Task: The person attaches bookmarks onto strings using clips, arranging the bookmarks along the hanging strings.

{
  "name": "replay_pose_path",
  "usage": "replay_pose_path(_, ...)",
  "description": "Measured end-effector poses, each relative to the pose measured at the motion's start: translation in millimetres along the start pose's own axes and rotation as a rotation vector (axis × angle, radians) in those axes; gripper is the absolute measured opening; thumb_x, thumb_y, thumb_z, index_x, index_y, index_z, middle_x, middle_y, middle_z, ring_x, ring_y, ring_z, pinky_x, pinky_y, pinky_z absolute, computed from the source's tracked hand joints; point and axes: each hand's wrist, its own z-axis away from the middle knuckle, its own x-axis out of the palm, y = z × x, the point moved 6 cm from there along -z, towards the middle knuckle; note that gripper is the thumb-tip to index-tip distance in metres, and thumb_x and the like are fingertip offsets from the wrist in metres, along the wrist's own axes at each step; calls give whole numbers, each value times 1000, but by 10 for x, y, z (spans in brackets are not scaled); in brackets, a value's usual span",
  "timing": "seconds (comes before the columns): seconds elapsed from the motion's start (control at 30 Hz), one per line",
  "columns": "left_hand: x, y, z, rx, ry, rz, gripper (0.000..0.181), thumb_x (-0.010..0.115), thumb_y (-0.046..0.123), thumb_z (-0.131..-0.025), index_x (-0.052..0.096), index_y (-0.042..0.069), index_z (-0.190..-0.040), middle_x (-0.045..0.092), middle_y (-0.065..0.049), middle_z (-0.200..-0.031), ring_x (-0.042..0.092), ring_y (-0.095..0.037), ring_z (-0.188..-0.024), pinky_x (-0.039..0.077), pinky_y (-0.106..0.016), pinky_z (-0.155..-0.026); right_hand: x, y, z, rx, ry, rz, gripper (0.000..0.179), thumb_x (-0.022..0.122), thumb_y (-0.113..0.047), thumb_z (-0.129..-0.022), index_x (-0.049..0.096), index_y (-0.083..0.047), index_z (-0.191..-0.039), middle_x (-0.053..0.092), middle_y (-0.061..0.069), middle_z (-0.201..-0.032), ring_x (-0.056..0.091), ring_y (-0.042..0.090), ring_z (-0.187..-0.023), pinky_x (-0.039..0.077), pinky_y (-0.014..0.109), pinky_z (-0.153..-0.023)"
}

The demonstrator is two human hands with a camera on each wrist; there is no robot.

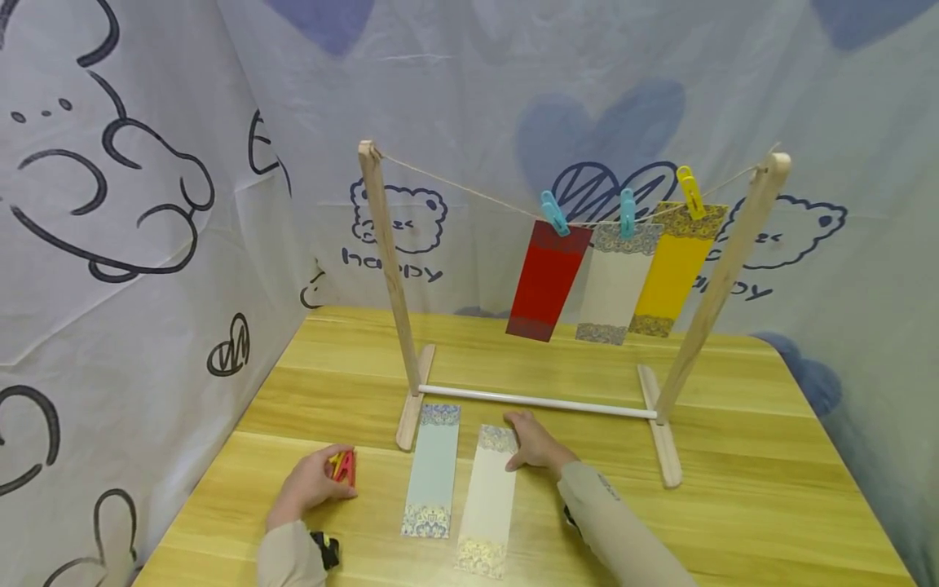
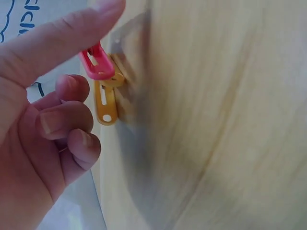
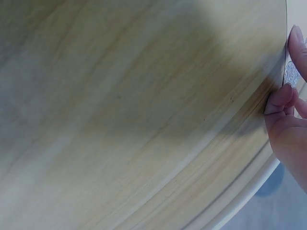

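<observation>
My left hand (image 1: 308,487) is around a red clothespin (image 1: 345,468) and a yellow clothespin (image 2: 106,103) at the table's left, thumb and forefinger on either side of them. In the left wrist view the thumb crosses in front of the red one and the other fingers are curled. My right hand (image 1: 538,444) touches the upper right corner of a cream card (image 1: 487,497) with patterned ends. Its thumb lies along the card's side edge, its fingers by the top edge. Left of that card lies a pale blue card (image 1: 431,473) with similar ends.
Behind the cards stands a wooden frame (image 1: 392,277) with a white crossbar (image 1: 539,400). From its string hang a red card (image 1: 546,281), a white card (image 1: 616,285) and a yellow card (image 1: 675,277), held by two blue clothespins (image 1: 554,214) and a yellow one (image 1: 690,192). Printed cloth surrounds the table.
</observation>
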Motion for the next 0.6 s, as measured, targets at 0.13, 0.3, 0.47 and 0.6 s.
replay_pose_path(0.13, -12, 35, -9, 15, 7, 0, 72, 84, 20, -57, 54, 9, -122, 43, -4, -69, 38, -16, -58, 32, -29, -50, -1, 16, 3, 15, 10, -11, 78, 82, -1, -56, 41, 14, -121, 42, 22, -110, 44, 32, -102, 36, 42, -92)
replay_pose_path(0.3, -36, 99, -7, 35, 8, -13, 70, 84, 21, -58, 55, 8, -121, 46, -5, -74, 39, -17, -61, 33, -29, -52, -9, 9, 15, 11, 23, -20, 63, 82, 1, -55, 49, 11, -108, 43, 16, -99, 45, 28, -93, 39, 42, -87)
replay_pose_path(0.47, -40, 144, -22, 47, 14, -15, 69, 82, 24, -61, 54, 7, -121, 55, -7, -89, 49, -19, -73, 40, -30, -58, -39, 21, 24, 11, 58, -1, 57, 84, -1, -51, 50, 4, -97, 42, 11, -93, 45, 26, -88, 40, 41, -82)
replay_pose_path(0.6, -24, 165, -40, 46, 14, 22, 67, 80, 20, -64, 52, 5, -122, 57, -9, -90, 53, -19, -74, 43, -31, -58, -59, 30, 30, 0, 59, 17, 60, 85, -4, -51, 48, 1, -97, 46, 11, -93, 46, 26, -88, 40, 40, -81)
